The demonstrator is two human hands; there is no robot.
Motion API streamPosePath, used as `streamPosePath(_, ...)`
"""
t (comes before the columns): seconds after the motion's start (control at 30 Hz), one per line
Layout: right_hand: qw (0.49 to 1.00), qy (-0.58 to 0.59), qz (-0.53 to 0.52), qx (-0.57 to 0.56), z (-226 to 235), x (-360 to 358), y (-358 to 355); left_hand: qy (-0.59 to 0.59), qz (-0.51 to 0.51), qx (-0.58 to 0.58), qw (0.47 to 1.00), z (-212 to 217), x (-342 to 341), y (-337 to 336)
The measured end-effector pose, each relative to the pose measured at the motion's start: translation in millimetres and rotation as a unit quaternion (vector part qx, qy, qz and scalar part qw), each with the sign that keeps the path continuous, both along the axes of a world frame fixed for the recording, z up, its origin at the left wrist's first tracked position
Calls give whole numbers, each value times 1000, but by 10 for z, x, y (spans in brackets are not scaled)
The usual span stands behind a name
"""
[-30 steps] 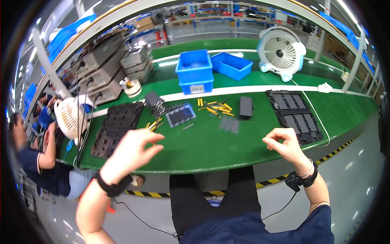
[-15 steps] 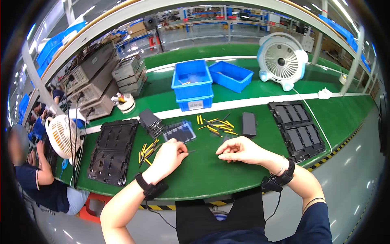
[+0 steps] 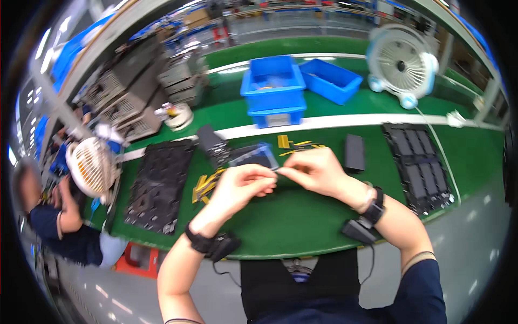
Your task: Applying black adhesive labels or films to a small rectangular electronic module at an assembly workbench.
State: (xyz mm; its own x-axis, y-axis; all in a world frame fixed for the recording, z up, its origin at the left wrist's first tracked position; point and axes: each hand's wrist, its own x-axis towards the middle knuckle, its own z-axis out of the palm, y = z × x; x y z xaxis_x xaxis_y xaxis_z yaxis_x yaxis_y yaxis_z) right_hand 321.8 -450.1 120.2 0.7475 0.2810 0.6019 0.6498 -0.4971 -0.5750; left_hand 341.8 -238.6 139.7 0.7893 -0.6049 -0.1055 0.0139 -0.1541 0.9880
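Note:
My left hand (image 3: 245, 186) and my right hand (image 3: 314, 170) meet over the middle of the green table, both with fingers closed in a pinch. Between the fingertips, any small piece is too blurred to make out. Just beyond them lies a clear, blue-edged plastic sheet (image 3: 265, 153) with dark pieces on it. Yellow-and-black strips lie in a pile (image 3: 208, 186) beside my left wrist, and more strips (image 3: 284, 142) lie behind my right hand, partly covered by it. A dark grey block (image 3: 354, 153) stands right of that hand. Left of the sheet is a stack of dark flat pieces (image 3: 211, 143).
A black tray (image 3: 159, 186) lies at left; another black tray (image 3: 418, 167) at right holds dark rectangular pieces. Blue bins (image 3: 274, 100) stand at the back, with a white fan (image 3: 402, 65) to their right. A smaller fan (image 3: 91, 167) and a co-worker (image 3: 70, 221) are at far left.
My hands have come together; they were apart, the left one pinching a thin dark strip. Both have moved away from me, and the view has shifted.

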Motion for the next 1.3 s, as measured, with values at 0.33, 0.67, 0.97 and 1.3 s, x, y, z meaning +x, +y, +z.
streamPosePath(0.33, 987, 100, -50, 116, -5, -21, -118, -30, 27, -89, 995, -145, 26, -64)
streamPosePath(0.67, 852, 443, 88, 263, -67, -216, 63, -255, 26, -41, 966, -310, -35, -91)
streamPosePath(0.97, 825, 447, 90, 334, -92, -155, 29, -117, 72, -114, 984, -308, 71, -144)
streamPosePath(1.3, 933, 321, 147, 74, 159, -389, 662, 119, 223, -437, 863, 305, 399, -7)
